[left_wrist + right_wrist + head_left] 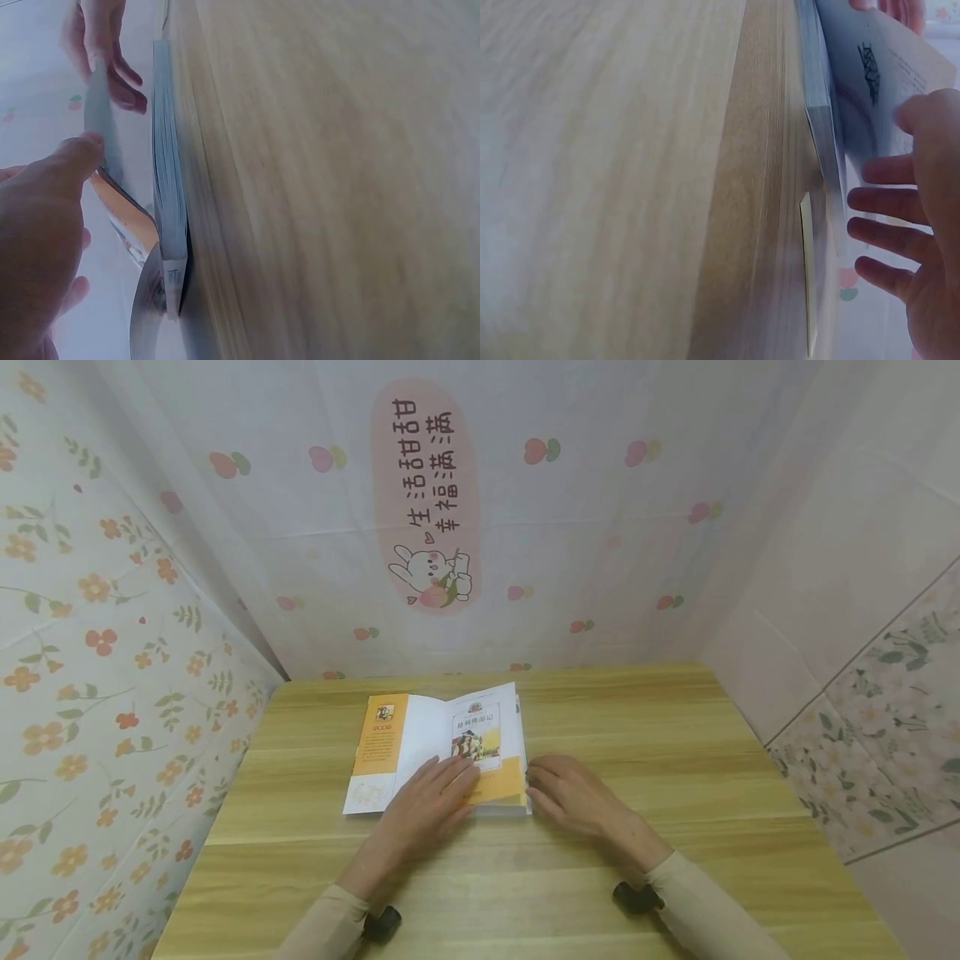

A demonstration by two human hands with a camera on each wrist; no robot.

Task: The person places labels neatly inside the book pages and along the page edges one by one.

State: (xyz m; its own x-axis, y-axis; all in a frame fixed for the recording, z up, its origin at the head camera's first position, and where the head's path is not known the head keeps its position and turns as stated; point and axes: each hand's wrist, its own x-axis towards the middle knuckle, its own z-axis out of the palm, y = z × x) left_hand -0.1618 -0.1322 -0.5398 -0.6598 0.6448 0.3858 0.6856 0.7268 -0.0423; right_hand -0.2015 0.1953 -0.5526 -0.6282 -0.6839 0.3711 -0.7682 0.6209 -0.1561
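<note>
A book with a white and orange title page [483, 706] lies open on the table, its print upside down in the head view. Its cover flap [378, 739], orange above and white below, spreads out to the left. My left hand [431, 797] rests on the lower part of the title page with straight fingers. In the left wrist view, the left thumb [88, 146] touches the edge of a raised, curving leaf above the page block [169, 150]. My right hand [573, 797] is at the book's right edge; in the right wrist view its fingers [889, 202] are spread beside the lifted leaf [877, 75].
The wood-grain table [675, 735] extends on both sides of the book. A pale curtain [585, 568] with fruit prints hangs behind it, and a flowered cloth [97, 693] hangs at the left. Each wrist wears a black camera mount [637, 897].
</note>
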